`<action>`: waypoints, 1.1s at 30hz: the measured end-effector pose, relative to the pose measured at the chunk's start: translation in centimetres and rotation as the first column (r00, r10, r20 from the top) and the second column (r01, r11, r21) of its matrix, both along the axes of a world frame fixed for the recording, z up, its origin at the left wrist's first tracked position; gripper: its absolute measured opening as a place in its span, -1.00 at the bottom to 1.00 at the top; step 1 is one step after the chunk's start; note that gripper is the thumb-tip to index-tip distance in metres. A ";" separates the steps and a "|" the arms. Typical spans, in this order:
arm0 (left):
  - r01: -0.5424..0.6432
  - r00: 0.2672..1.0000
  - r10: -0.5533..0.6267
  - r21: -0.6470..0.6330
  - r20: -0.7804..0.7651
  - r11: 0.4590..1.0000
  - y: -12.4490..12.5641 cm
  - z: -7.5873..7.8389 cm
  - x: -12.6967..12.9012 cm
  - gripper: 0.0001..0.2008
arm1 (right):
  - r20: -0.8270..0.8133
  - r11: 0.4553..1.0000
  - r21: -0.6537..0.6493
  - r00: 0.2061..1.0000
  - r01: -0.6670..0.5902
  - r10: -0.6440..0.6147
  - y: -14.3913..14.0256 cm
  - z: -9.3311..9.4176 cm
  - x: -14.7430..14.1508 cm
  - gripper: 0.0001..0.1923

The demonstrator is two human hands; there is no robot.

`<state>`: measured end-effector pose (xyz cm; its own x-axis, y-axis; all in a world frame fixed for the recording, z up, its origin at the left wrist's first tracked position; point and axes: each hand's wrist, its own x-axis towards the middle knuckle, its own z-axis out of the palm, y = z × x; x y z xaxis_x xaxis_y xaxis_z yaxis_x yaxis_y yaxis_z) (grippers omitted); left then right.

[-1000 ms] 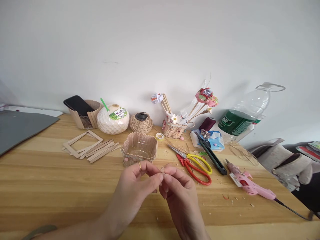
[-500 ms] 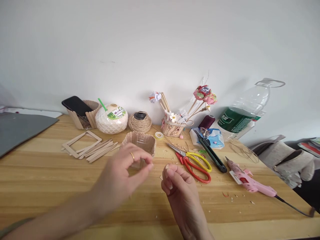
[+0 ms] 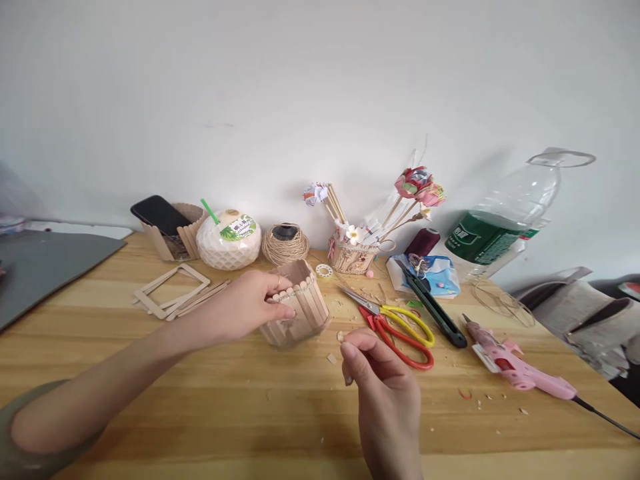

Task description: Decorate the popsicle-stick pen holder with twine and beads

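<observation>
My left hand [image 3: 267, 300] grips the near-left wall of a small box of craft sticks [image 3: 306, 310], thumb outside and fingers inside; the box tilts a little. In my right hand [image 3: 383, 387], thumb and forefinger pinch a tiny piece of wood [image 3: 341, 337], which looks like a rounded stick end. Another small wood piece [image 3: 331, 359] lies on the table between the hands. Scissors [image 3: 395, 327] with one yellow and one red handle lie just beyond my right hand.
A pink glue gun [image 3: 520, 367] and a dark utility knife [image 3: 433, 310] lie to the right. Stick frames [image 3: 170, 290] and loose sticks lie left. Behind stand a coconut [image 3: 230, 247], a twine spool [image 3: 286, 248], a flower holder [image 3: 354, 257] and a plastic bottle [image 3: 505, 213].
My left hand has moved from in front of the box to grip its wall, and the box is now turned and tilted. My right hand keeps its pinch.
</observation>
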<state>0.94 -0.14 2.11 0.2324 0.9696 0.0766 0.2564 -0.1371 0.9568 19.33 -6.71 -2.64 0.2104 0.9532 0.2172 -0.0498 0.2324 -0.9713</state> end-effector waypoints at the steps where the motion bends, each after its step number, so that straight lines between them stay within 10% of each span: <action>1: 0.055 0.998 -0.055 -0.043 0.002 0.998 -0.1 0.2 0.3 -0.98 | 0.056 0.999 0.036 0.998 0.011 -0.013 0.0 0.3 -0.1 -0.85; 13: 0.327 0.917 -0.248 -0.234 0.313 0.915 -3.1 -0.1 2.4 -0.71 | 0.422 0.905 0.411 0.855 0.114 -0.300 0.1 1.0 -2.2 -0.89; 33: 0.319 0.915 -0.208 -0.305 0.346 0.897 -3.9 -0.3 2.4 -0.86 | 0.507 0.876 0.468 0.777 0.115 -0.373 0.0 0.2 -2.9 -0.90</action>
